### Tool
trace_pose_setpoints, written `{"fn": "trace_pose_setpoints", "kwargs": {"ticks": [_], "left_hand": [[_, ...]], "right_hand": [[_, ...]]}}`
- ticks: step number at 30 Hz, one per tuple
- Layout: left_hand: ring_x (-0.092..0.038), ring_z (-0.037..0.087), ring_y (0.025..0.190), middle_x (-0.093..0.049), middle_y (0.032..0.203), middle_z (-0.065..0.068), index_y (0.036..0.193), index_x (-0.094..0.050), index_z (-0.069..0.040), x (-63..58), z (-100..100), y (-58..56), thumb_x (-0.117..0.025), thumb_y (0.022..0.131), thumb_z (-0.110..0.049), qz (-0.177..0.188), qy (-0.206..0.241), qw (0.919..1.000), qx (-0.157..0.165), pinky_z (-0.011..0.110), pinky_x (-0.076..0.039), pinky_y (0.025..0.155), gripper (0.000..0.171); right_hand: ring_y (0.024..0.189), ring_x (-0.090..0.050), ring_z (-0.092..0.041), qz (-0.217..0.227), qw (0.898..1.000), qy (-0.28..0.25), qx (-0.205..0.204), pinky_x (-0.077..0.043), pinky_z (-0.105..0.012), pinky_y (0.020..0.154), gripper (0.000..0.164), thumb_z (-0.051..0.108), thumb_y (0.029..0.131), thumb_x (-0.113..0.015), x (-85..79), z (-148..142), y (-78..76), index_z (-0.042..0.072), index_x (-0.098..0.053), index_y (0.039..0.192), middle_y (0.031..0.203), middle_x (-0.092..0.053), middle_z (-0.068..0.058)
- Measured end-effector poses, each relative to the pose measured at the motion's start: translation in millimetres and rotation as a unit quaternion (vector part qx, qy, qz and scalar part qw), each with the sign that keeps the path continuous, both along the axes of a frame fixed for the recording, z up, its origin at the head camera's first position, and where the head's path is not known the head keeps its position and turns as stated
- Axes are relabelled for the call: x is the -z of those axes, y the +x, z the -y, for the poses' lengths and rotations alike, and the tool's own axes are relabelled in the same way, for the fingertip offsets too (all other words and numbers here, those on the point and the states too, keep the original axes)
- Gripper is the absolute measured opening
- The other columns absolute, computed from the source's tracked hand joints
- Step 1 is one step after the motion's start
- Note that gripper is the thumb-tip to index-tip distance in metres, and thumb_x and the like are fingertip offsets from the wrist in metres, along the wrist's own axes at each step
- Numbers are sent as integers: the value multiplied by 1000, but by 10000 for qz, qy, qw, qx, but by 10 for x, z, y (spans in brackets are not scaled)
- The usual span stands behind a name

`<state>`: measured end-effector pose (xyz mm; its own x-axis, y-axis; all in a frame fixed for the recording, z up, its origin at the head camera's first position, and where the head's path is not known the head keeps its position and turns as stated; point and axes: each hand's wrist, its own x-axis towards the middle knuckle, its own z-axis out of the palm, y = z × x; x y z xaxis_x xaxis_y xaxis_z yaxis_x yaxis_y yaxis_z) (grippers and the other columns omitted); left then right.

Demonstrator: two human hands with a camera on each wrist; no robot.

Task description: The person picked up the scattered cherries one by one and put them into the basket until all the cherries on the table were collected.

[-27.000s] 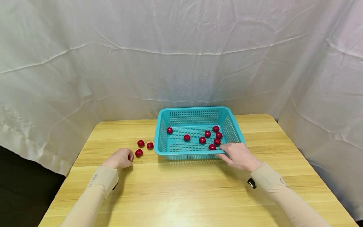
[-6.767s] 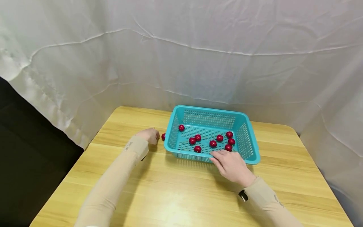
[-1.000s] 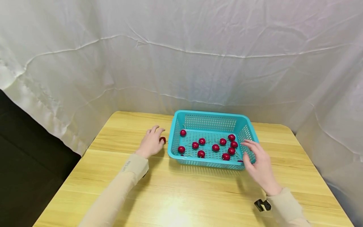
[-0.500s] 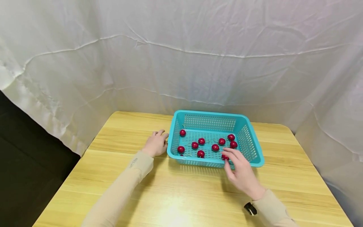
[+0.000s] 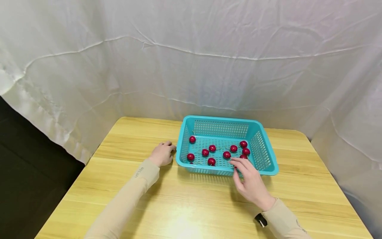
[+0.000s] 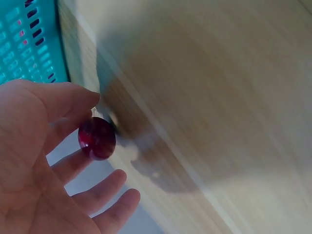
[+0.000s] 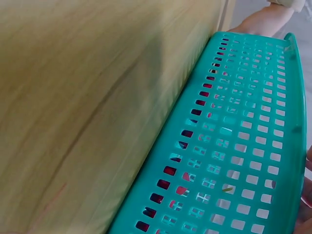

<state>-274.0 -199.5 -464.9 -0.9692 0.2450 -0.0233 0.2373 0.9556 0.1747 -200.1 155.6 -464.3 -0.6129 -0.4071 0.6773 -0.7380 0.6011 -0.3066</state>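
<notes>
A blue plastic basket with slotted walls holds several red cherries with stems. My left hand is just outside its left wall. In the left wrist view, thumb and index finger pinch a cherry near its stem, low over the table, while the other fingers spread. This cherry is hidden behind the hand in the head view. My right hand holds the basket's near rim right of centre, fingers reaching inside and thumb at the outer side. Its fingertips partly cover a cherry by that wall.
The basket stands on a light wooden table. A pale cloth hangs behind and at the sides. Dark fabric lies beyond the table's left edge.
My right hand has moved left from the basket's right corner to its near rim. The left hand has covered the loose cherry beside the basket and now pinches it. The basket stays put.
</notes>
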Motion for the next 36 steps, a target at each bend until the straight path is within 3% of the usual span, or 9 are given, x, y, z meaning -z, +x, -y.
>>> {"fn": "trace_pose_setpoints", "kwargs": {"ticks": [6, 9, 17, 24, 30, 36], "left_hand": [[-58, 44, 119, -57, 141, 17, 132, -65, -11, 0, 89, 43, -64, 94, -9, 107, -22, 9999, -34, 53, -52, 98, 38], [-60, 43, 117, -58, 138, 17, 130, -65, -10, -8, 141, 62, -63, 95, -9, 79, 15, 10000, -29, 53, -53, 98, 35], [-67, 34, 97, -67, 108, 14, 111, -69, -6, -10, 272, 82, -64, 91, -3, -193, 26, 9997, 179, 44, -56, 92, 20], [-56, 24, 82, -59, 92, 8, 93, -64, -8, -24, 292, 95, -61, 88, 1, -116, 85, 9998, 157, 40, -53, 81, 11], [-46, 19, 76, -51, 79, 4, 79, -55, -10, -23, 275, 105, -61, 87, 2, 35, 108, 9999, 122, 34, -45, 72, 16], [-47, 17, 71, -51, 71, 2, 74, -52, -11, -22, 286, 103, -59, 85, 5, 171, 278, 9994, 123, 30, -42, 69, 21]], "right_hand": [[102, -65, -25, -315, 9994, 101, 22, -51, -33, 91, 30, -1, 86, -60, 21, -13, -22, -1, -69, 114, 111, -70, -11], [98, -67, -24, -387, 9991, 169, 73, -53, -36, 86, 30, 0, 85, -59, 29, -19, -27, 0, -68, 114, 107, -71, -11], [93, -68, -22, -277, 9990, 349, 83, -56, -37, 81, 30, 2, 88, -57, 24, -22, -33, 1, -68, 116, 104, -73, -11], [89, -68, -20, -415, 9983, 405, 55, -57, -37, 75, 30, 2, 86, -59, 35, -12, -46, 1, -68, 115, 101, -73, -9], [86, -67, -20, -447, 9980, 454, 38, -58, -36, 72, 28, 2, 85, -61, 49, -22, -65, -1, -69, 112, 99, -73, -9], [86, -68, -20, -490, 9977, 459, 38, -58, -36, 72, 27, 2, 85, -60, 52, -23, -67, -1, -70, 110, 98, -73, -8]]}}
